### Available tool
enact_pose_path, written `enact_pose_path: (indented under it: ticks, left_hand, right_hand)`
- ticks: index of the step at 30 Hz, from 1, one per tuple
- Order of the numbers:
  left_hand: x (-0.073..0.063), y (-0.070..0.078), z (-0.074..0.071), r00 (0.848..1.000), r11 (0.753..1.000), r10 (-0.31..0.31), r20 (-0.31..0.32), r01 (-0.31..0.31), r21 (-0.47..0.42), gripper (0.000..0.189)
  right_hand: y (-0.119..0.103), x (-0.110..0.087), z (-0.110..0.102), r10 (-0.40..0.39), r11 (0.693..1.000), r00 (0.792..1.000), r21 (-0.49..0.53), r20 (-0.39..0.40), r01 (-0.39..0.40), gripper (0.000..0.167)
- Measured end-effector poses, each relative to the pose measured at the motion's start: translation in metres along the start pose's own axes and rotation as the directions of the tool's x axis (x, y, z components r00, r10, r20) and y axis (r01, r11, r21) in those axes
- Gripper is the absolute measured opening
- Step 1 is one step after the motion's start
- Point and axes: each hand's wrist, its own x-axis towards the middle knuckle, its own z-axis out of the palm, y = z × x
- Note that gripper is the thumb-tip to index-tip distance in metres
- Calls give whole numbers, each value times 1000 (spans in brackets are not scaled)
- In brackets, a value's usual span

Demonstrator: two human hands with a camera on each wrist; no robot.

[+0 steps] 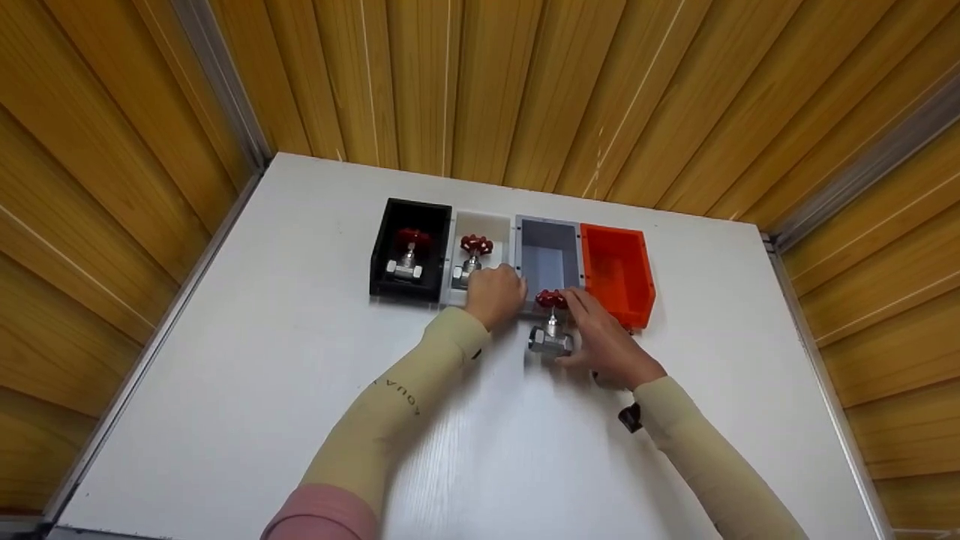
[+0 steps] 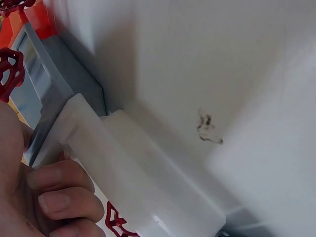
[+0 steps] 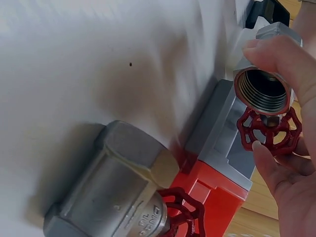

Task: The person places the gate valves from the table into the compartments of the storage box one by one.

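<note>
The right hand has its grip closed about a silver metal valve with a red spoked handwheel, in front of a blue-grey plastic bin. The left hand curls its fingers at the front of a translucent white plastic bin; whether its grip grasps the rim cannot be told. Similar valves occupy the white bin and a black plastic bin; another lies near an orange-red plastic bin. The four adjoining bins stand in a row towards the far edge of a smooth white tabletop, which bears a small dark stain. Yellow-brown wood-grain panels enclose it on three sides, with grey metal posts at the corners.
</note>
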Motion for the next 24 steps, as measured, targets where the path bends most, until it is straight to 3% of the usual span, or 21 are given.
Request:
enact_pose_path:
  ticks: [13,24]
  left_hand:
    - [0,1,2,999,1000,-16,-30,16,-4,49]
    - [-1,1,3,997,1000,-25,-72,24,-20,47]
  right_hand:
    - [3,12,-9,-42,999,998,-33,-46,41,112]
    - [5,22,-13,-32,999,999,-4,-41,31,112]
